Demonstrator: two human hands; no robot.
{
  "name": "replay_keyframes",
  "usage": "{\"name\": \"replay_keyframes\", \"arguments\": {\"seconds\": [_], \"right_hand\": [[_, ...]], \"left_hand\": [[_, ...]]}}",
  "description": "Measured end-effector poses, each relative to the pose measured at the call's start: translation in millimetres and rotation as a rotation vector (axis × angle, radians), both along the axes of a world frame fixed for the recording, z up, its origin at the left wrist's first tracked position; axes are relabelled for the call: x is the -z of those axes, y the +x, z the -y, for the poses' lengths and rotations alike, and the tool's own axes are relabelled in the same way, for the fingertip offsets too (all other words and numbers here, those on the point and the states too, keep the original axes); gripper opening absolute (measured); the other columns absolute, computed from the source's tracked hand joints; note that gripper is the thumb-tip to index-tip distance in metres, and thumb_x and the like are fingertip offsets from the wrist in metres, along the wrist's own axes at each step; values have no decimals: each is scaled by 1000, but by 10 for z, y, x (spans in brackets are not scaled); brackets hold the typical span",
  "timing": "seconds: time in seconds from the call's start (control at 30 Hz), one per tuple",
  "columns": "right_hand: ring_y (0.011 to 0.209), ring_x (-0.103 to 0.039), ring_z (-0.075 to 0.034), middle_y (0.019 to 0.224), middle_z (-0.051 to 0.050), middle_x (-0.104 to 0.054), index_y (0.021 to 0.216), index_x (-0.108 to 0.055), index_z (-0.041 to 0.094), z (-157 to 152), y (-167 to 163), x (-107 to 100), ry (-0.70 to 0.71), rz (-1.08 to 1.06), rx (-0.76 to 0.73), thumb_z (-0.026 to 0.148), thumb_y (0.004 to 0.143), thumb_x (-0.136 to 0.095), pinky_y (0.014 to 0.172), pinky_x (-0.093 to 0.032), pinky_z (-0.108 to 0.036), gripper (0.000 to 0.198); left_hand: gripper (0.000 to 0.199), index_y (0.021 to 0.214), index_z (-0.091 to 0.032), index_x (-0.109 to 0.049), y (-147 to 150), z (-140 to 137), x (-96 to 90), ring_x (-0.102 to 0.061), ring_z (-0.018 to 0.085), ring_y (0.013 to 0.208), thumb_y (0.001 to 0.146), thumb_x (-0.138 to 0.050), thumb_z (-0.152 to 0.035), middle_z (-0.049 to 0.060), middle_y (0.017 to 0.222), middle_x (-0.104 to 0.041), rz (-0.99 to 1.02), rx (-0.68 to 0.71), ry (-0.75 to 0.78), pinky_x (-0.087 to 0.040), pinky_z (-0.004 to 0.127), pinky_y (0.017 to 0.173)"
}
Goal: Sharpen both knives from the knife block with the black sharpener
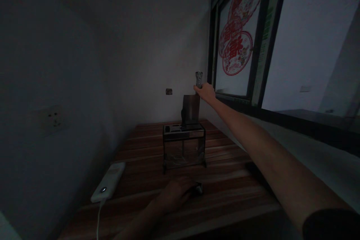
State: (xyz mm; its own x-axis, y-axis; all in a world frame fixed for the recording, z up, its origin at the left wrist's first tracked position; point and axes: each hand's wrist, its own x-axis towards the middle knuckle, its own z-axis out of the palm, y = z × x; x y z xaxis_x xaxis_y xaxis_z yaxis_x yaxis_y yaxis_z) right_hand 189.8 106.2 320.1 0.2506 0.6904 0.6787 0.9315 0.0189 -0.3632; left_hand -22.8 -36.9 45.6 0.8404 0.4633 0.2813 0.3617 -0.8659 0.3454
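Note:
My right hand (207,92) reaches far forward, its fingers closed round the handle of a cleaver (192,109). The broad blade hangs down, its lower edge at the top of a knife rack (184,135); I cannot tell how far it is in the slot. A dark upright shape stands at the blade's left side, too dim to name. Nearer to me, my left hand (177,190) rests low over the table, curled round a small dark thing with a shiny end (199,188). Its kind is hard to make out in the dim light.
The rack stands on a wood-striped table (146,153) against the wall. A white power strip or charger (110,180) with a cable lies at the left. On the right is a window (236,45) with red decorations. A dark flat object (255,170) lies under my right forearm.

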Motion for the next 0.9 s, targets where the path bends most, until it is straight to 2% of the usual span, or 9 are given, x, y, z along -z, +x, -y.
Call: {"name": "replay_keyframes", "arguments": {"seconds": [0.5,0.67,0.9], "right_hand": [[81,-62,-26,83,-17,-65,86,-64,9,-18,-33,327,-92,0,21,57,76,-37,64,-46,-30,56],[79,-62,-26,79,-17,-66,83,-65,9,-28,-17,519,-155,22,29,54,77,-40,63,-45,-29,52],[81,-62,-27,85,-18,-65,82,-65,12,-4,-14,827,-220,58,5,58,76,-38,61,-43,-30,53]], "left_hand": [[33,117,-27,-43,2,-2,4,-48,18,105,84,-40,-23,2,115,-53,-9,6,-3,-36,31,91],[35,118,-27,-43,5,7,3,-49,18,105,84,-40,-23,2,117,-54,-3,30,-3,-36,32,91],[38,118,-28,-43,5,4,31,-50,16,107,82,-43,-20,1,119,-53,-30,60,-10,-37,29,92]]}}
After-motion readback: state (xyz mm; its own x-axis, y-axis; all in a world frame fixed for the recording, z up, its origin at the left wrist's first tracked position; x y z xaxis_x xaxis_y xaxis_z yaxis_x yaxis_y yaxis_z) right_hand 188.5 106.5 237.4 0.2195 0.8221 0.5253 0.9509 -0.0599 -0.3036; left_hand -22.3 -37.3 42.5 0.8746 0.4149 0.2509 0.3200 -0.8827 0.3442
